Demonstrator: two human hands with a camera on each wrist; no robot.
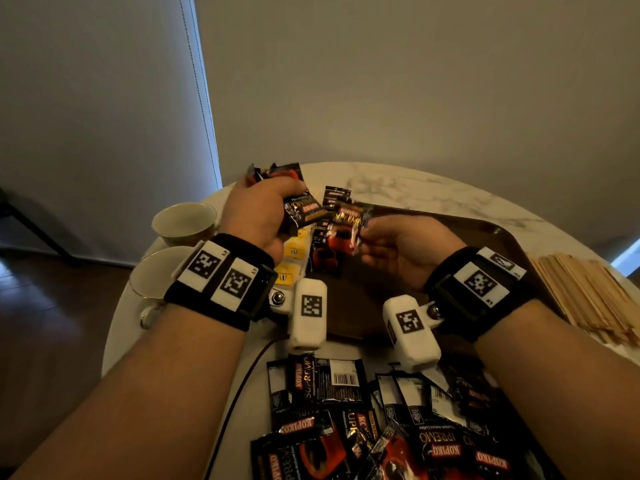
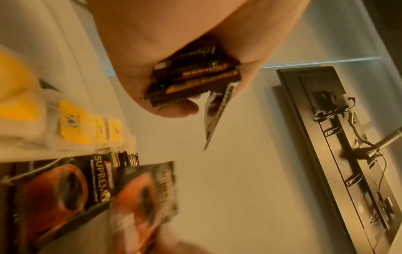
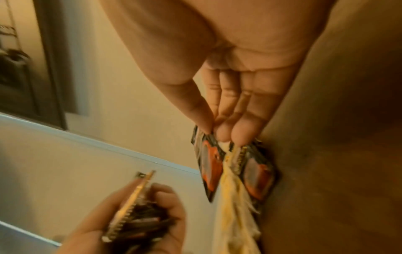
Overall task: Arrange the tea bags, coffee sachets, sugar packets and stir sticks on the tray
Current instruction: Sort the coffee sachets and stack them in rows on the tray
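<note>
My left hand (image 1: 277, 206) grips a stack of black-and-red coffee sachets (image 1: 306, 207) above the far left end of the dark brown tray (image 1: 457, 233). In the left wrist view the stack (image 2: 193, 80) sits edge-on in the curled fingers. My right hand (image 1: 363, 235) pinches a single coffee sachet (image 1: 349, 218) by one end between thumb and fingertips (image 3: 226, 135), just right of the left hand. Below them, yellow-tagged tea bags (image 1: 293, 251) lie in a row beside a few coffee sachets (image 1: 323, 258) on the tray.
A loose heap of coffee sachets (image 1: 381, 427) covers the near table edge. Wooden stir sticks (image 1: 585, 292) lie right of the tray. Two cups (image 1: 183, 220) (image 1: 156, 271) stand at the left on the round marble table (image 1: 415, 185). A dark cable (image 1: 239, 393) runs near the heap.
</note>
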